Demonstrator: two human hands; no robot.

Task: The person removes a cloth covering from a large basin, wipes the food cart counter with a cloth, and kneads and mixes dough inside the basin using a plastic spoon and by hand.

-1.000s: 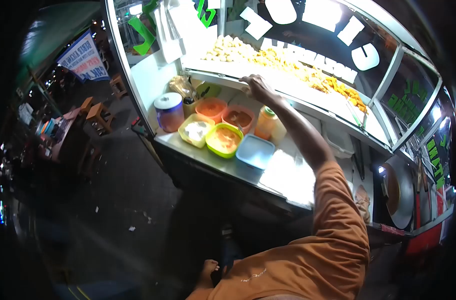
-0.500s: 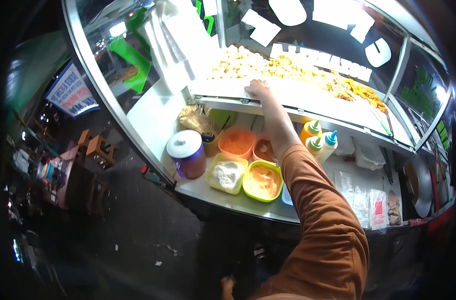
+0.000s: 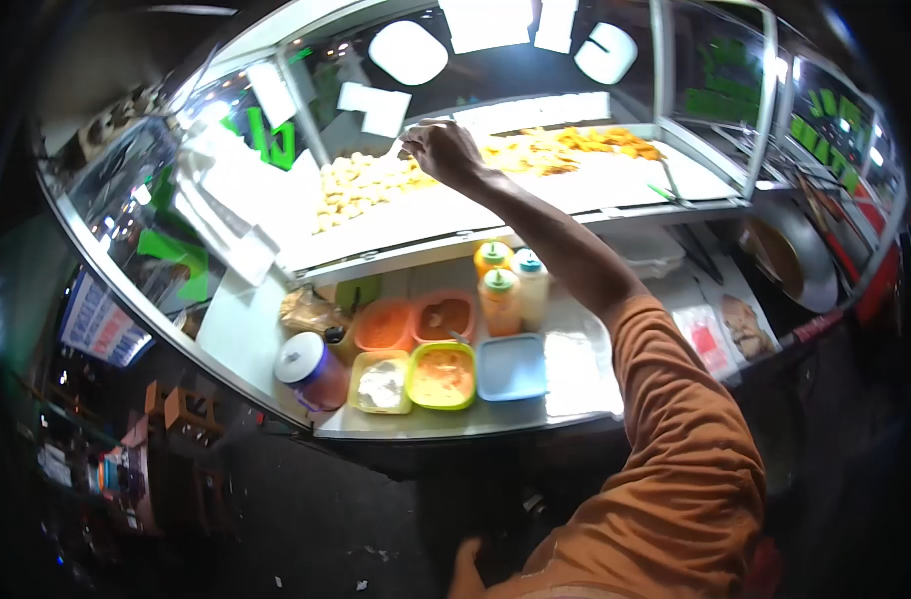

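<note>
My right hand (image 3: 442, 152) is raised over the display tray (image 3: 396, 222) of the lit glass case, fingers curled together. A whitish patch shows by its fingertips, but glare hides what they hold, if anything. Beneath and left of the hand lie pale round food pieces (image 3: 351, 190). Browner fried pieces (image 3: 535, 152) and orange-yellow ones (image 3: 610, 143) stretch off to the right. At the bottom edge hangs my left hand (image 3: 467, 559), low and dark beside my body; its fingers cannot be made out.
On the lower counter are a lidded jug (image 3: 314, 371), a tub of white powder (image 3: 381, 383), a green tub of orange mix (image 3: 442, 377), a blue lid (image 3: 511, 367) and sauce bottles (image 3: 500, 299). Tongs (image 3: 667, 185) lie on the tray. A large pan (image 3: 790, 262) stands at right.
My right hand has lifted from the tray's front edge and reached further over the food. My view has turned right, so the blue lid now shows fully.
</note>
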